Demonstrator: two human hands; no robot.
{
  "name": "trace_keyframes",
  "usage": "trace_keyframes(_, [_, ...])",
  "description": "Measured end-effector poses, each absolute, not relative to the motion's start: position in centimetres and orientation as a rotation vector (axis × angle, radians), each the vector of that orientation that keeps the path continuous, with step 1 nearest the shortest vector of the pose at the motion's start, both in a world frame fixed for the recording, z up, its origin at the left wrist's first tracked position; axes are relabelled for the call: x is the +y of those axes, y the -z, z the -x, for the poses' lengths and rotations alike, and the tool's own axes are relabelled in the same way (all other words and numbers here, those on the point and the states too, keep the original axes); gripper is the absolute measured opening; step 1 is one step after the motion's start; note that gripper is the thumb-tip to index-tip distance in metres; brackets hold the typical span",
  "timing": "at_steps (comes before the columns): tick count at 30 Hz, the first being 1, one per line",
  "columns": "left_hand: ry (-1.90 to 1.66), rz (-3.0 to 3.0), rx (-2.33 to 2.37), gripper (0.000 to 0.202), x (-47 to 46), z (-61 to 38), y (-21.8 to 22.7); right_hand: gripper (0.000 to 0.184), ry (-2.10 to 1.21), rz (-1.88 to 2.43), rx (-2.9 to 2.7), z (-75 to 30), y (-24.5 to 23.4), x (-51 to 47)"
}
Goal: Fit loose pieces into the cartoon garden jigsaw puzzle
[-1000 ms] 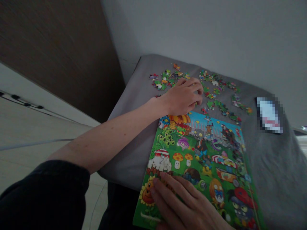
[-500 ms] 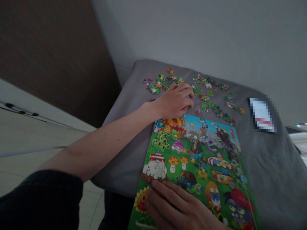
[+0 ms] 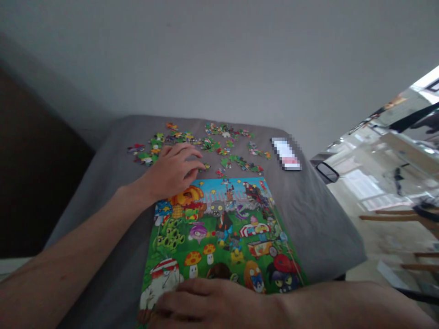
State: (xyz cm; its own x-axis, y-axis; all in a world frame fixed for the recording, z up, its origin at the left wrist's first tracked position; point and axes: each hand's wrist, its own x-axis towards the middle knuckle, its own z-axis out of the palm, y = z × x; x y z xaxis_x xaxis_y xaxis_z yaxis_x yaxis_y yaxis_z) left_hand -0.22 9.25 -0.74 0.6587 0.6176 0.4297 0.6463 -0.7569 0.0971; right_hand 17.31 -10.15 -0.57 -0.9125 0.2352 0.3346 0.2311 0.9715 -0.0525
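Observation:
A colourful cartoon puzzle board lies on a grey cloth-covered surface. Loose puzzle pieces are scattered beyond its far edge. My left hand reaches over the board's top left corner with its fingers curled together. Their tips pinch a small puzzle piece just past the board's edge. At the board's near edge my right hand lies flat, fingers stretched out to the left and pressing on the picture.
A small blurred card-like object lies at the far right of the cloth. A grey wall rises behind. To the right are a glass surface and wooden chair parts. A dark panel stands to the left.
The view has swung to the right and down. My left hand has drawn back from the scattered pieces toward the board's top edge. My right hand stays flat on the board's near edge.

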Motion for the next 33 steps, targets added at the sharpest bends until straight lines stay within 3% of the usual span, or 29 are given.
trace_keyframes(2, [0.678,2.785,-1.103,0.027,9.3,0.4,0.8,0.032,-0.122,0.384,-2.714,-18.6,-1.7,-7.1])
trace_keyframes(5, [0.658,2.752,-1.194,0.028,9.3,0.6,0.8,0.027,-0.151,0.712,-2.500,-22.1,-3.6,-0.9])
trace_keyframes(12, [0.571,2.580,-1.565,0.036,10.1,1.7,0.9,0.034,0.023,1.447,-1.976,-33.0,1.0,9.7])
trace_keyframes(18, [0.452,2.551,-1.746,0.045,11.2,2.3,1.0,0.040,-0.045,1.518,-2.074,-35.0,3.7,9.9])
trace_keyframes(33, [0.268,2.612,-1.745,0.048,10.3,1.6,1.2,0.037,-0.079,1.522,-2.128,-33.0,3.7,10.6])
